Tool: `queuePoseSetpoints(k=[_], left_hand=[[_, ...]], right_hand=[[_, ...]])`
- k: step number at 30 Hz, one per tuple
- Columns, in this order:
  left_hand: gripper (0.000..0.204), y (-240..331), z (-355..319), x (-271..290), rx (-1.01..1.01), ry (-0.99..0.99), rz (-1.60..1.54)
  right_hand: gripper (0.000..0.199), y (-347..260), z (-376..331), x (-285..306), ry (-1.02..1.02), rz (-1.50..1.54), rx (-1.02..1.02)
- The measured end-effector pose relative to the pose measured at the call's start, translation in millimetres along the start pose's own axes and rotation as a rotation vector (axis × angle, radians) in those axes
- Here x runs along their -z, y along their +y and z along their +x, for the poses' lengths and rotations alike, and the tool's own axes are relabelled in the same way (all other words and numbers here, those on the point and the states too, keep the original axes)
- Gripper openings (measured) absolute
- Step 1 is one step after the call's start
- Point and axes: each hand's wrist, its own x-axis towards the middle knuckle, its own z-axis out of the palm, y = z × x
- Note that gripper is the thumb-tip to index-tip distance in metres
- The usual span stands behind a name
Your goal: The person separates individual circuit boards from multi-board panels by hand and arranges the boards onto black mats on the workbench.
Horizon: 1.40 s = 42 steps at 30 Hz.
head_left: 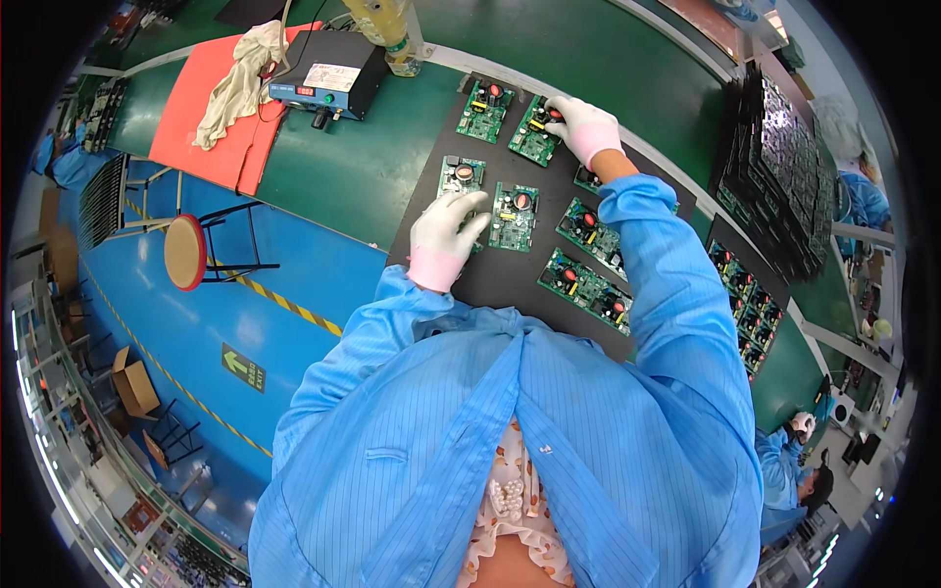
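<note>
Both of my hands wear white gloves with pink cuffs. My left hand [449, 233] is curled over the lower part of a green circuit board [462, 172], its fingers bent round the board and hiding much of it. Just right of it lies another green circuit board [514, 216] with a round red-topped part. Farther off, my right hand [585, 129] is closed at the right edge of a tilted circuit board [533, 135]; the fingertips are partly hidden. Beside that lies a further circuit board [485, 111]. All rest on a black mat [480, 284].
More circuit boards [586, 290] lie right of centre, partly under my right sleeve. A blue-fronted control box [328, 83] stands at the back left near a cloth [242, 78] on a red sheet [186, 127]. Black racks of boards [779, 167] stand right. A stool [186, 252] is left.
</note>
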Motion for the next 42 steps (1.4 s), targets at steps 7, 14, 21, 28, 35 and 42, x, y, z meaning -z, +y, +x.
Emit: queuePoseSetpoints(k=[7, 14, 21, 28, 35, 42], left_hand=[[0.032, -10, -3, 15, 0.056, 0.066, 0.23], [0.037, -47, 36, -13, -0.015, 0.092, 0.237], [0.04, -86, 63, -10, -0.262, -0.034, 0.231], [0.044, 19, 82, -39, -0.334, -0.134, 0.114], [0.06, 35, 134, -154, 0.026, -0.387, 0.087], [0.07, 21, 138, -179, 0.273, -0.514, -0.282]], right_hand=[[0.034, -2, 6, -10, -0.031, 0.068, 0.01], [0.024, 9, -59, 9, 0.051, 0.32, -0.18], [0.022, 55, -163, -1, 0.275, 0.435, -0.481], [0.037, 114, -203, -19, 0.419, 0.465, -0.531], [0.039, 103, -167, -7, 0.115, 0.234, -0.418], [0.026, 68, -193, 12, 0.331, 0.136, -0.448]])
